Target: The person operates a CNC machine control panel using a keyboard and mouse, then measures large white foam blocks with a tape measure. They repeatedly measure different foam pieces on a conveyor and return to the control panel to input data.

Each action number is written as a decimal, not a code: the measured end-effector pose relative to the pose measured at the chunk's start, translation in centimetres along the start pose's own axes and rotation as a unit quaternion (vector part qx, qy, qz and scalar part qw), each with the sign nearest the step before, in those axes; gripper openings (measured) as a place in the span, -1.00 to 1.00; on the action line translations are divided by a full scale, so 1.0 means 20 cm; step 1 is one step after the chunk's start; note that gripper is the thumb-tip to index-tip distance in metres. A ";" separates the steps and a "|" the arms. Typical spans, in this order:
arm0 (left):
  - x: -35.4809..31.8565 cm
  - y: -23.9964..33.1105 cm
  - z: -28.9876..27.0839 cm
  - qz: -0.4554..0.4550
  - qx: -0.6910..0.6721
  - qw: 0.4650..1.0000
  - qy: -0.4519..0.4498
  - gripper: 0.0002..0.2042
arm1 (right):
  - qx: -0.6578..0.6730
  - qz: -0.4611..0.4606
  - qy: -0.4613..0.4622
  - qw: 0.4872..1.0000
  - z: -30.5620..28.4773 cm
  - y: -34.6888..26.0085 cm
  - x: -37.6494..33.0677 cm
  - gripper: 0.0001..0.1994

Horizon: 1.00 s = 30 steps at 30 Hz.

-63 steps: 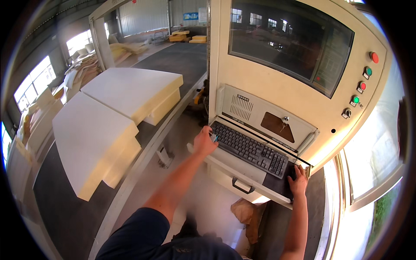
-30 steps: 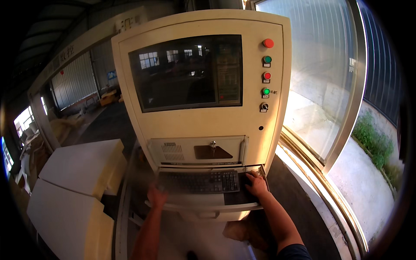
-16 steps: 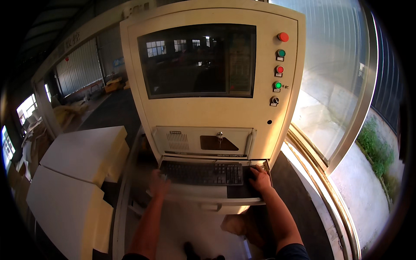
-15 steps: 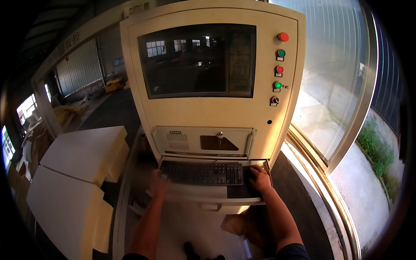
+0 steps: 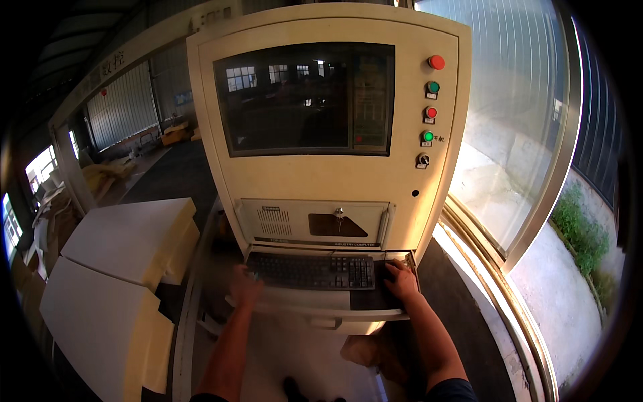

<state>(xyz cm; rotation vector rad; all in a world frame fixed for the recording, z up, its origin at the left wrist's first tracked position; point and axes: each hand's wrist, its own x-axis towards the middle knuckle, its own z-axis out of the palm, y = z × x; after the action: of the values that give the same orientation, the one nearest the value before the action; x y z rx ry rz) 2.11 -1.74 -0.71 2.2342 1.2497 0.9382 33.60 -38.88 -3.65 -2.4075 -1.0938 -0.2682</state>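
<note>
A black keyboard (image 5: 311,271) lies on the pulled-out tray (image 5: 295,297) of a cream computer cabinet (image 5: 308,179). At the keyboard's left end is my left hand (image 5: 246,287), its fingers dim and smeared, so their grip is unclear. My right hand (image 5: 401,280) rests just right of the keyboard, on the dark surface at the tray's right end. Its fingers are bent over something the hand covers; I cannot make it out. Above the tray, a key sits in the lock of a vented panel (image 5: 273,222). The dark screen (image 5: 288,100) shows window reflections.
Red and green buttons (image 5: 434,88) and a switch (image 5: 422,161) line the cabinet's right side. Cream block-shaped covers (image 5: 100,315) stand at left. A glass sliding door (image 5: 509,134) is at right. Beneath the tray lies a brown bundle (image 5: 367,351).
The cabinet sits slightly lower in the picture, as the view has tilted up a little. Both hands stay in nearly the same places, and the left one is a bit less blurred.
</note>
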 end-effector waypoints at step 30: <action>-0.01 0.02 -0.01 0.004 -0.014 0.999 -0.036 -0.40 | 0.016 -0.057 0.015 0.998 -0.02 0.04 0.03 -0.36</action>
<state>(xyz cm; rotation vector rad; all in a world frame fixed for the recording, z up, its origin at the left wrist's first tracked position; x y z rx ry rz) 2.07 -2.09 -0.40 2.2339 1.1888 0.8639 34.56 -39.13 -3.45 -2.3100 -1.2153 -0.3215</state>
